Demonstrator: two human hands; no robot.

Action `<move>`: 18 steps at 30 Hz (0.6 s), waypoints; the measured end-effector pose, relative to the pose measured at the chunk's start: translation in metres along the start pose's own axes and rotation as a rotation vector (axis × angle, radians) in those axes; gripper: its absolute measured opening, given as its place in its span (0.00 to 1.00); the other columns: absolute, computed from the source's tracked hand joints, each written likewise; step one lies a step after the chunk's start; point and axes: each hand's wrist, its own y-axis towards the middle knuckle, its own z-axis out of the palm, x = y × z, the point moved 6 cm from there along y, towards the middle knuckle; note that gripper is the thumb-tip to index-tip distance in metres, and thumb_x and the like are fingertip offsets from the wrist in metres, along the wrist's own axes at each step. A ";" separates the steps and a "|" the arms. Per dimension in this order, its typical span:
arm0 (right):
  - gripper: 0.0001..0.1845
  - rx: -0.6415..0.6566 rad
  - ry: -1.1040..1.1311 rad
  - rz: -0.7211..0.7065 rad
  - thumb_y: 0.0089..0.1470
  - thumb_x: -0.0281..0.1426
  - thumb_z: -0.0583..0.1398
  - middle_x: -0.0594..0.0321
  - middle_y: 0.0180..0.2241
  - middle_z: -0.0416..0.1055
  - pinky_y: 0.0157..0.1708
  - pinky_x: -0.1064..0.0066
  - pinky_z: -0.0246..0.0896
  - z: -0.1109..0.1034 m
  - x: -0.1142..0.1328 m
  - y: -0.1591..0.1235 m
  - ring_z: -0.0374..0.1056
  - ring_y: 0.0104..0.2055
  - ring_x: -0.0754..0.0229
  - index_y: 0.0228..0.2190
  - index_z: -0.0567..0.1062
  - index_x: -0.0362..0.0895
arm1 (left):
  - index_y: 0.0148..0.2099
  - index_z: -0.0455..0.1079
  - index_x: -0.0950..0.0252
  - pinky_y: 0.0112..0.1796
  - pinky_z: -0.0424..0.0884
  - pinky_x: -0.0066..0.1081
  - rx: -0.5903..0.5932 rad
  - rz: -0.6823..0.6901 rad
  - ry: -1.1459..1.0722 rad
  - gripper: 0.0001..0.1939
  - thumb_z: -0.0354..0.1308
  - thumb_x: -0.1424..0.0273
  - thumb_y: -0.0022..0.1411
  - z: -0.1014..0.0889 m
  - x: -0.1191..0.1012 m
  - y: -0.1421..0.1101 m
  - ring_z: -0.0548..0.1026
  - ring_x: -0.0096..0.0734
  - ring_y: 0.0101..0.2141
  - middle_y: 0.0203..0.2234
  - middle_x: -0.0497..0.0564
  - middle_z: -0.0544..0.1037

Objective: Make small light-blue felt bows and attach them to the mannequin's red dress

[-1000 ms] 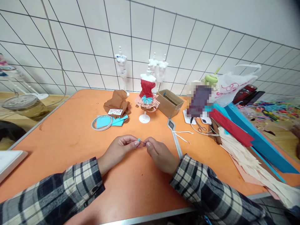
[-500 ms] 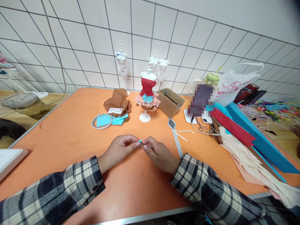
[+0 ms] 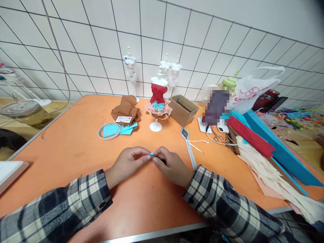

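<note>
Pretty bright, soft light, mild sheen on the counter (image 3: 136, 206), wide-angle stretch at the edges, pixelated patch (image 3: 215, 106) right.

the table (image 3: 63, 155) is orange with a metal edge (image 3: 152, 234). a brown sheet (image 3: 126, 107) lies left of the dressed form (image 3: 159, 92), with blue paper (image 3: 130, 129) and a ring (image 3: 109, 138) in front. right of the form stands a box (image 3: 186, 113); scissors (image 3: 217, 136) and cream strips (image 3: 258, 168) lie farther right.
</note>
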 end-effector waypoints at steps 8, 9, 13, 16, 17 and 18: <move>0.08 -0.012 0.065 -0.034 0.58 0.36 0.56 0.76 0.18 0.55 0.25 0.74 0.45 0.000 0.001 0.000 0.54 0.21 0.66 0.36 0.64 0.46 | 0.32 0.78 0.66 0.37 0.73 0.30 0.062 -0.005 -0.053 0.12 0.61 0.61 0.56 0.004 0.000 0.000 0.79 0.36 0.34 0.32 0.54 0.83; 0.08 -0.013 0.083 -0.039 0.58 0.36 0.56 0.76 0.18 0.55 0.24 0.74 0.45 0.000 0.002 0.000 0.53 0.20 0.66 0.36 0.63 0.46 | 0.32 0.78 0.66 0.38 0.73 0.30 0.065 -0.008 -0.052 0.12 0.61 0.61 0.56 0.004 0.001 0.000 0.79 0.36 0.34 0.32 0.54 0.83; 0.08 -0.005 0.140 -0.050 0.57 0.36 0.58 0.75 0.19 0.58 0.25 0.75 0.46 0.001 0.002 -0.001 0.55 0.22 0.67 0.34 0.62 0.46 | 0.34 0.78 0.66 0.39 0.73 0.32 0.099 -0.015 -0.051 0.13 0.61 0.61 0.57 0.005 0.004 0.000 0.79 0.37 0.35 0.34 0.54 0.83; 0.09 0.008 0.173 -0.034 0.57 0.36 0.58 0.74 0.21 0.61 0.25 0.75 0.47 0.002 0.000 -0.002 0.57 0.23 0.67 0.33 0.62 0.46 | 0.34 0.78 0.65 0.40 0.73 0.32 0.106 -0.006 -0.056 0.13 0.61 0.61 0.57 0.005 0.004 -0.001 0.79 0.38 0.36 0.34 0.54 0.83; 0.09 0.016 0.180 -0.025 0.57 0.36 0.58 0.73 0.22 0.62 0.25 0.75 0.47 0.002 0.000 -0.002 0.57 0.23 0.67 0.32 0.61 0.46 | 0.34 0.78 0.65 0.39 0.73 0.32 0.105 -0.001 -0.059 0.12 0.61 0.61 0.57 0.005 0.004 -0.001 0.79 0.37 0.35 0.34 0.54 0.83; 0.09 0.026 0.185 -0.017 0.57 0.36 0.58 0.73 0.23 0.62 0.25 0.75 0.47 0.003 0.000 -0.002 0.57 0.23 0.67 0.32 0.61 0.46 | 0.34 0.79 0.65 0.39 0.74 0.32 0.105 0.003 -0.062 0.12 0.61 0.61 0.57 0.005 0.003 -0.001 0.79 0.37 0.35 0.34 0.54 0.83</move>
